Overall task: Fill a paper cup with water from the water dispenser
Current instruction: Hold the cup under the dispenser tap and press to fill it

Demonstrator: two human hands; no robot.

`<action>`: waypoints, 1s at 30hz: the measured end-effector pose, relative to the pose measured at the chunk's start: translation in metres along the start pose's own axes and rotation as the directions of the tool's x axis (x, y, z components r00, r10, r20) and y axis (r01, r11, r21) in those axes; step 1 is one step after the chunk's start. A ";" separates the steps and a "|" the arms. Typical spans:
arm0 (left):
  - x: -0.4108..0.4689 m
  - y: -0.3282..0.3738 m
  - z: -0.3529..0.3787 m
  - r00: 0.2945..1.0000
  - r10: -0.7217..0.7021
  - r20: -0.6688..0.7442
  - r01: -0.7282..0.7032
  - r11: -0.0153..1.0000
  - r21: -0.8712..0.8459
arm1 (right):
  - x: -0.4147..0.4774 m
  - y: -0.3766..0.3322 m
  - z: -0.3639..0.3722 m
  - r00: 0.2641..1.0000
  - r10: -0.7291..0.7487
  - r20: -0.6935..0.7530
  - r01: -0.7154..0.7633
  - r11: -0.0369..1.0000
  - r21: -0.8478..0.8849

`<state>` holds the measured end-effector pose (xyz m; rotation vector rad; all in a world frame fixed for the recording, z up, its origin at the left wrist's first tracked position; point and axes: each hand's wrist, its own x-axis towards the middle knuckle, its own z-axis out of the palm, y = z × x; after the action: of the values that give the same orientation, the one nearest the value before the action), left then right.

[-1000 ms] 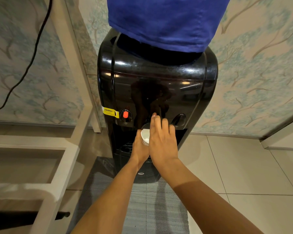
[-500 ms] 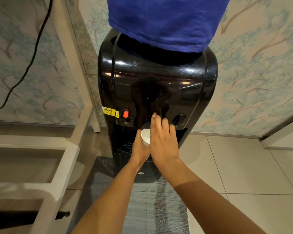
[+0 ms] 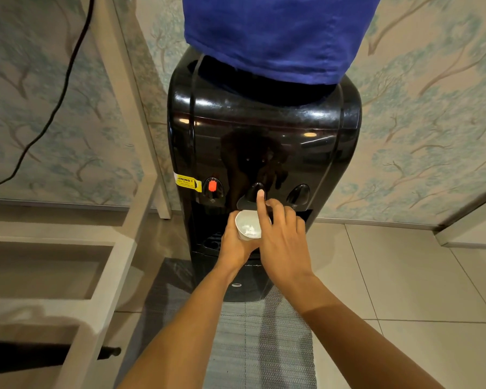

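A black water dispenser (image 3: 264, 141) stands against the wall, its bottle under a blue cover (image 3: 275, 32). My left hand (image 3: 235, 242) grips a white paper cup (image 3: 249, 228) beneath the middle tap lever (image 3: 251, 195). The cup's inside shows water glinting near the bottom. My right hand (image 3: 281, 237) reaches over the cup, index finger stretched out with its tip on the middle lever and the other fingers curled. A red-buttoned tap (image 3: 213, 186) lies left of it and a black tap (image 3: 299, 192) right of it.
A white shelf frame (image 3: 101, 248) stands close on the left, with a black cable (image 3: 54, 108) hanging down the wallpapered wall. A grey ribbed mat (image 3: 253, 338) lies on the tiled floor in front of the dispenser. The drip tray (image 3: 211, 244) sits below the cup.
My right hand has curled its other fingers back, leaving only the index finger on the middle lever. More of the cup's opening shows. My left hand holds its place.
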<state>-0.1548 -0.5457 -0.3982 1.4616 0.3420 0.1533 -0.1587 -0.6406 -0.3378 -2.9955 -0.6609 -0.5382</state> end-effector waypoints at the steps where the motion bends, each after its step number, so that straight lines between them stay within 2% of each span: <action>1: -0.001 -0.001 0.000 1.000 -0.001 0.000 0.001 1.000 -0.017 | -0.001 0.002 0.000 1.000 0.013 0.004 -0.014 0.998 0.061; 5: -0.009 -0.002 -0.004 1.000 0.014 -0.017 -0.014 1.000 0.012 | -0.007 0.003 0.002 0.991 0.127 0.031 -0.130 0.932 0.338; 10: -0.019 -0.004 -0.013 0.999 0.030 -0.037 -0.027 0.996 0.084 | -0.016 0.010 0.014 0.944 0.247 0.220 -0.330 0.767 0.550; 13: -0.027 -0.001 -0.019 0.999 0.021 -0.042 -0.017 0.996 0.091 | -0.022 0.009 0.022 0.899 0.192 0.394 -0.410 0.685 0.602; 16: -0.035 0.005 -0.023 0.999 0.030 -0.043 -0.027 0.997 0.074 | -0.028 0.001 0.025 0.874 0.062 0.482 -0.404 0.644 0.650; 18: -0.042 0.010 -0.026 0.998 0.033 -0.049 -0.029 0.997 0.076 | -0.031 -0.008 0.022 0.867 0.006 0.498 -0.407 0.586 0.701; 22: -0.055 0.024 -0.033 0.995 0.044 -0.090 -0.041 0.998 0.040 | -0.029 -0.025 0.009 0.880 -0.005 0.476 -0.421 0.457 0.783; 30: -0.078 0.069 -0.059 0.987 0.043 -0.158 -0.046 0.999 -0.019 | -0.012 -0.056 -0.035 0.905 -0.049 0.422 -0.374 0.379 0.847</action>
<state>-0.2395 -0.5058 -0.3237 1.4393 0.4347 0.3085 -0.2036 -0.5977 -0.3114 -1.9800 -0.4132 0.3931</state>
